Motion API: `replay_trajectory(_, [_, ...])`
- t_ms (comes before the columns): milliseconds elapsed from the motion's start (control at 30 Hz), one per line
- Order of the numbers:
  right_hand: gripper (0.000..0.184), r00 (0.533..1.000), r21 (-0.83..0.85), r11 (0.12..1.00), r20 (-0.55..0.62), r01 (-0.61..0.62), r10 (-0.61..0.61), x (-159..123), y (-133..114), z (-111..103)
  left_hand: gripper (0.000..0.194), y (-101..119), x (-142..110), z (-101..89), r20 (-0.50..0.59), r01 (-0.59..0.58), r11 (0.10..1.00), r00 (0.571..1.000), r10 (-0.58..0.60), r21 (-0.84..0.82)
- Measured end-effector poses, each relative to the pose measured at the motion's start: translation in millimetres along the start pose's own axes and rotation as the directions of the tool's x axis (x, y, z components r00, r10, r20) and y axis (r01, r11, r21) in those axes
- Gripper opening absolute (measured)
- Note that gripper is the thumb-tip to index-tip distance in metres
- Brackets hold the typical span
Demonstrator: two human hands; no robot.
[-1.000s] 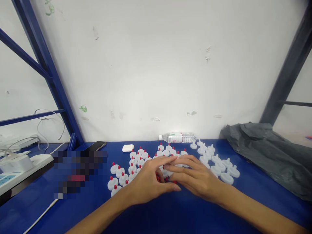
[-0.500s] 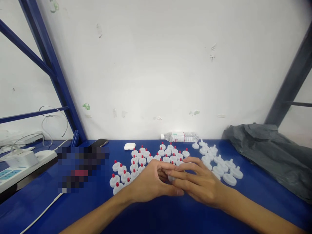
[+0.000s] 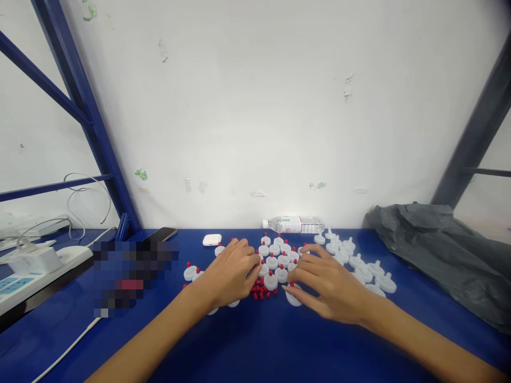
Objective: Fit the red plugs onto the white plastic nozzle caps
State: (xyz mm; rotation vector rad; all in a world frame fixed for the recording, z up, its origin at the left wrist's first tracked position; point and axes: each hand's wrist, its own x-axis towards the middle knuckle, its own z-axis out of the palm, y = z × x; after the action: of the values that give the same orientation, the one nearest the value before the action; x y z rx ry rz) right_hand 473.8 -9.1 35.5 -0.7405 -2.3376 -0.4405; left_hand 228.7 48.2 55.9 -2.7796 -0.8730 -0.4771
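My right hand (image 3: 325,284) has its thumb and bent fingers closed around the red tip of a white round nozzle cap (image 3: 294,299), low over the blue table. My left hand (image 3: 235,271) is curled, palm down, above the caps on the left. Its fingertips are mostly hidden, so what they pinch, if anything, does not show. Between the hands lies a pile of small loose red tips (image 3: 261,291). Behind it stand several white nozzle caps with red tips (image 3: 272,260). More of these are partly covered by my left hand and forearm.
Several white nozzle caps without red tips (image 3: 361,268) lie on the right. A clear bottle (image 3: 295,224) lies by the wall near a white case (image 3: 212,240). A dark plastic bag (image 3: 435,255) is at far right. A power strip (image 3: 43,276) and phone (image 3: 165,233) are on the left.
My hands have come apart. The left has moved left and up, uncovering the loose red tips; the right has stayed near its place with a nozzle cap at its fingertips.
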Motion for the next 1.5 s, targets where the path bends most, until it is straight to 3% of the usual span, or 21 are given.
replay_trajectory(100, [0.02, 0.986, 0.021, 0.999, 0.159, -0.049, 0.045, -3.2, 1.1, 5.6, 0.02, -4.8, -1.0, 5.2, 0.055, -0.011, 1.0, 0.998, 0.01, 0.012])
replay_trajectory(167, [0.02, 0.977, -0.003, 0.997, 0.199, -0.076, 0.075, -3.8, 5.0, 5.2, 0.02, -5.8, -1.0, 8.8, 0.08, -0.014, 1.0, 0.997, 0.013, 0.016])
replay_trajectory(267, [0.022, 0.978, -0.103, 0.981, 0.113, -0.164, 0.175, -3.1, 19.9, -2.9, 0.027, -6.0, 0.5, 12.7, 0.139, -0.019, 0.998, 0.99, 0.009, 0.065])
replay_trajectory(367, [0.028, 0.936, -0.286, 0.898, 0.003, -0.335, 0.351, -5.7, 44.3, -14.4, 0.029, -6.1, 1.8, 15.2, 0.172, 0.034, 0.991, 0.983, -0.057, 0.129])
replay_trajectory(467, [0.038, 0.85, -0.45, 0.762, 0.013, -0.465, 0.526, -15.7, 69.3, -18.6, 0.028, -6.1, 1.4, 17.5, 0.183, 0.095, 0.985, 0.976, -0.121, 0.146])
replay_trajectory(600, [0.052, 0.682, -0.443, 0.69, 0.21, -0.572, 0.7, -33.5, 89.6, -10.1, 0.028, -6.7, 0.4, 20.9, 0.2, 0.105, 0.987, 0.971, -0.128, 0.12])
replay_trajectory(733, [0.067, 0.526, -0.328, 0.648, 0.391, -0.688, 0.755, -41.9, 94.8, -3.1, 0.025, -7.8, -0.2, 23.0, 0.214, 0.12, 0.988, 0.967, -0.139, 0.098])
replay_trajectory(833, [0.075, 0.472, -0.302, 0.624, 0.446, -0.721, 0.761, -42.5, 95.6, -3.2, 0.025, -7.7, -0.9, 23.3, 0.226, 0.124, 0.989, 0.964, -0.14, 0.087])
replay_trajectory(900, [0.075, 0.488, -0.303, 0.641, 0.449, -0.705, 0.749, -42.4, 96.4, -3.7, 0.026, -7.3, -1.0, 23.3, 0.229, 0.122, 0.989, 0.963, -0.139, 0.085])
replay_trajectory(1000, [0.072, 0.575, -0.301, 0.71, 0.428, -0.636, 0.697, -42.8, 97.8, -3.4, 0.027, -6.8, -0.3, 23.4, 0.231, 0.114, 0.99, 0.964, -0.131, 0.087])
replay_trajectory(1067, [0.07, 0.605, -0.313, 0.725, 0.403, -0.614, 0.686, -43.1, 98.2, -2.1, 0.028, -7.0, 0.5, 23.7, 0.228, 0.113, 0.989, 0.965, -0.132, 0.093])
replay_trajectory(1200, [0.066, 0.577, -0.326, 0.69, 0.383, -0.647, 0.722, -43.5, 96.9, 1.5, 0.028, -7.2, 0.7, 23.7, 0.21, 0.125, 0.986, 0.967, -0.146, 0.11])
replay_trajectory(1300, [0.064, 0.582, -0.307, 0.7, 0.397, -0.644, 0.71, -43.4, 95.3, 2.4, 0.025, -6.1, 0.2, 22.1, 0.191, 0.123, 0.986, 0.971, -0.144, 0.116])
replay_trajectory(1400, [0.06, 0.647, -0.288, 0.732, 0.344, -0.617, 0.68, -41.0, 94.4, -0.3, 0.02, -3.7, 0.8, 18.7, 0.123, 0.139, 0.986, 0.981, -0.149, 0.089])
replay_trajectory(1500, [0.052, 0.734, -0.277, 0.759, 0.212, -0.589, 0.646, -34.8, 92.2, -5.5, 0.016, -0.4, 2.0, 15.3, 0.015, 0.161, 0.987, 0.987, -0.161, 0.02])
